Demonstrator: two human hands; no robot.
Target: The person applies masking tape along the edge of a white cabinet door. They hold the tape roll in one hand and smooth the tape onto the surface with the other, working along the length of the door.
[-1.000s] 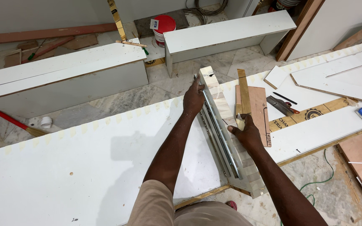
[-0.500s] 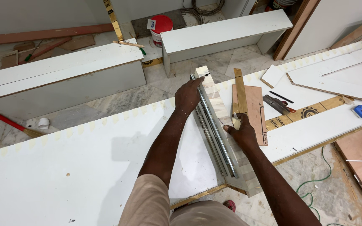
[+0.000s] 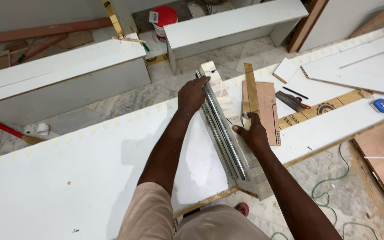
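Observation:
A long metal drawer slide (image 3: 223, 131) lies along a narrow white panel (image 3: 236, 133) set across the big white board (image 3: 67, 178). My left hand (image 3: 193, 94) presses on the far end of the slide, fingers curled over it. My right hand (image 3: 253, 132) rests at the panel's right side and holds the lower end of a wooden folding ruler (image 3: 250, 92), which lies on a brown plywood piece (image 3: 267, 111).
A hand saw (image 3: 292, 101) and a pencil (image 3: 295, 92) lie right of the plywood. A blue tape measure (image 3: 381, 105) sits far right. White cabinet boxes (image 3: 63, 71) stand behind, with a red bucket (image 3: 164, 20). A green cable (image 3: 334, 191) runs on the floor.
Both hands stay on the slide and ruler. The view has shifted slightly, and my left hand has slid a little toward the slide's far end.

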